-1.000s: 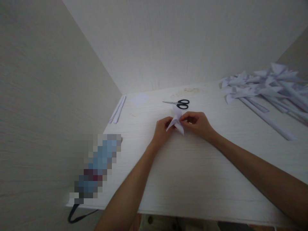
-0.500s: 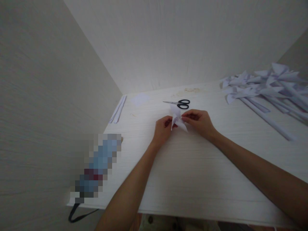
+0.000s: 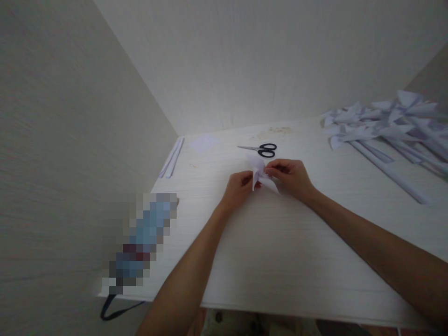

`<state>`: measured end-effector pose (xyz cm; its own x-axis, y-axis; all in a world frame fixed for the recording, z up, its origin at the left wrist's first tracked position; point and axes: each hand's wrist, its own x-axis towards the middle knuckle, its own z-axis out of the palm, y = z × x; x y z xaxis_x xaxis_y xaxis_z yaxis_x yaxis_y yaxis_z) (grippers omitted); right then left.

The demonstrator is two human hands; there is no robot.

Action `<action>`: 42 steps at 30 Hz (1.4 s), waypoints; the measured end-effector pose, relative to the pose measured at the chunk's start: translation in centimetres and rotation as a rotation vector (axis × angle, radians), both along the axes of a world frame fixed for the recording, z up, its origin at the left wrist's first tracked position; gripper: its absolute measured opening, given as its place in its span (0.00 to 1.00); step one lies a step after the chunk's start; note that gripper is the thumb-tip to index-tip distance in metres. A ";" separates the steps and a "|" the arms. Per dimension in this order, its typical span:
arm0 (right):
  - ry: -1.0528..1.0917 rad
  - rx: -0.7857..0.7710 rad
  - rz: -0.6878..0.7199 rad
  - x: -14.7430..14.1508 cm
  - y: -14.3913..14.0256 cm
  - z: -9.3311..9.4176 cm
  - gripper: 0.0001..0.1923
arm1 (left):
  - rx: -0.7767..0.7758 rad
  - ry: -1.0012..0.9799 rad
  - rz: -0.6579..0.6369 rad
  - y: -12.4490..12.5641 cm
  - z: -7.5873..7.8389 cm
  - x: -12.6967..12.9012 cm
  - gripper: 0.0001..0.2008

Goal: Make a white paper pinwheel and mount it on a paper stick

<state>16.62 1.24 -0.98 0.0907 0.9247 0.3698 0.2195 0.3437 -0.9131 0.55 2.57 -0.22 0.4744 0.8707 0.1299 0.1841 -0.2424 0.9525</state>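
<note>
Fingers point(image 3: 261, 173) of both hands pinch folded paper point(image 3: 259, 171), bare table point(image 3: 273, 247) all around

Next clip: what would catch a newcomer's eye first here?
First the two hands meeting mid-table: the left hand and right hand pinch a small folded white paper piece between them. Just beyond it lie black-handled scissors on the white table. At the far right sits a heap of finished paper pinwheels on long rolled sticks.
</note>
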 end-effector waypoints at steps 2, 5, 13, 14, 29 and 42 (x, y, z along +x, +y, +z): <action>-0.014 0.001 -0.004 0.0 0.0 0.0 0.03 | 0.005 0.009 0.000 -0.1 0.1 0.0 0.08; -0.022 -0.008 -0.010 -0.1 -0.1 0.1 0.03 | 0.016 0.018 0.004 -0.2 0.4 -0.1 0.08; -0.046 -0.014 -0.006 -0.1 -0.3 0.3 0.04 | 0.032 0.043 -0.004 -0.4 1.0 -0.3 0.08; -0.056 -0.012 -0.003 -0.1 -0.3 0.4 0.04 | 0.035 0.046 -0.009 -0.4 1.0 -0.4 0.08; -0.194 0.016 0.032 -0.3 -0.7 0.5 0.05 | 0.071 0.057 -0.051 -0.5 1.0 -0.5 0.07; -0.173 0.169 -0.017 0.0 -0.4 0.4 0.04 | 0.097 0.039 0.025 -0.5 1.1 -0.3 0.05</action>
